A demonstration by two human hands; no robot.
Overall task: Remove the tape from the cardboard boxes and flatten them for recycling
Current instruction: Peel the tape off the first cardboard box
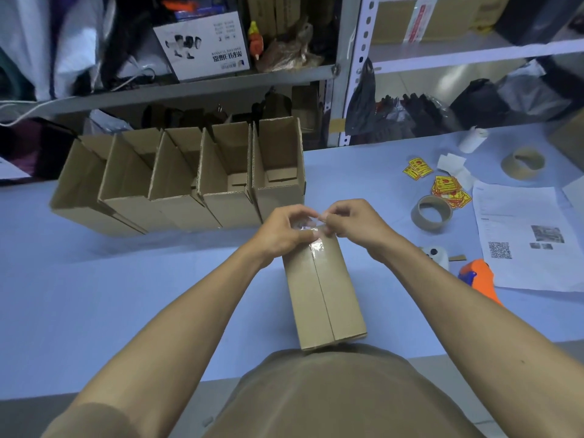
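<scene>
Both forearms bare, reaching forward and converging toward the middle. Left hand [282,229] knuckles-up, fingers curled downward with thumb tucked toward the other hand. Right hand [350,221] opposite, fingertips bunched in what looks like a pinch, nearly touching the left's. Wrists slightly bent, elbows spread wide.

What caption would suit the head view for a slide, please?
Both hands, left and right, peel tape off a box.

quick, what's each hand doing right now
Left hand: fingers curled, gripping the far end of the cardboard box.
Right hand: pinching the clear tape peeled from that end.
</scene>
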